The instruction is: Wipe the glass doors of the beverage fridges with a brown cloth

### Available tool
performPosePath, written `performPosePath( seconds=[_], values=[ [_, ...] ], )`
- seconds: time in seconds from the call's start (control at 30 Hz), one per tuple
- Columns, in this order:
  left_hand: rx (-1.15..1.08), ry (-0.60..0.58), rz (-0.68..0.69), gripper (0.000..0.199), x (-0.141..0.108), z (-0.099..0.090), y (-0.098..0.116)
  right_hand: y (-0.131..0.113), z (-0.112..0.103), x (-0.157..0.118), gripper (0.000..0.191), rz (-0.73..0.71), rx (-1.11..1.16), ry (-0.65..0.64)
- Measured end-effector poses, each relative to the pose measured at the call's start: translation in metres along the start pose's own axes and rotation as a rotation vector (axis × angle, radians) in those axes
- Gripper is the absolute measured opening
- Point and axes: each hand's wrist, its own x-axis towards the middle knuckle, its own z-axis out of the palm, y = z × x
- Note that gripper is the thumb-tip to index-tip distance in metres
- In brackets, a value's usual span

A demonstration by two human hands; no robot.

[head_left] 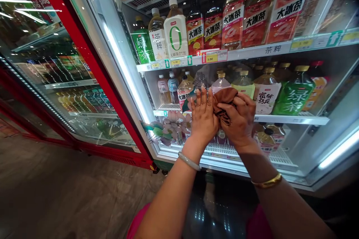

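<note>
Brown cloth (pixel 225 95) looks soft and light, best held where our right hand (pixel 238 121) pinches its folds, our left hand (pixel 202 118) fingers-spread.

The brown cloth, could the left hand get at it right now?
Probably yes: the left hand is right beside the brown cloth, with nothing visible between them, though the right hand is gripping it.

Red-framed cooler (pixel 85 46) over on the left, white streaks of light reflecting in its glass. The floor (pixel 84 190) is brownish-grey, kinda mottled, and pretty dim. Then there's this super bright white light strip (pixel 120 61) lighting up the white shelves (pixel 244 55).
</note>
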Motion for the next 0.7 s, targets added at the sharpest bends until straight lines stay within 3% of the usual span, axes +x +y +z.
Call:
performPosePath(
  seconds=[0.07,0.17,0.23,0.37,0.43,0.57,0.7],
  values=[
    [0.005,-0.033,0.003,0.086,0.000,-0.004,0.002,0.015,-0.008,0.000,0.020,0.029,0.005,0.025],
    [-0.014,-0.051,0.003,0.079,0.001,-0.011,0.006,0.029,-0.019,0.004,0.025,0.190,-0.033,0.124],
    [-0.050,-0.033,0.025,0.073,0.001,-0.013,0.012,0.026,-0.020,0.004,0.032,0.231,-0.039,0.098],
    [-0.151,-0.018,0.178,0.072,-0.004,-0.010,0.027,0.006,-0.006,-0.005,0.040,0.141,0.030,-0.028],
    [-0.217,-0.022,0.237,0.077,-0.007,-0.004,0.035,0.003,0.003,-0.006,0.039,0.150,0.038,0.011],
    [-0.429,0.022,0.227,0.081,-0.010,0.005,0.048,0.008,0.008,0.004,0.040,0.245,0.100,0.141],
    [-0.661,0.095,0.215,0.079,-0.006,0.007,0.051,0.002,-0.003,0.013,0.042,0.317,0.371,0.096]
  ],
)
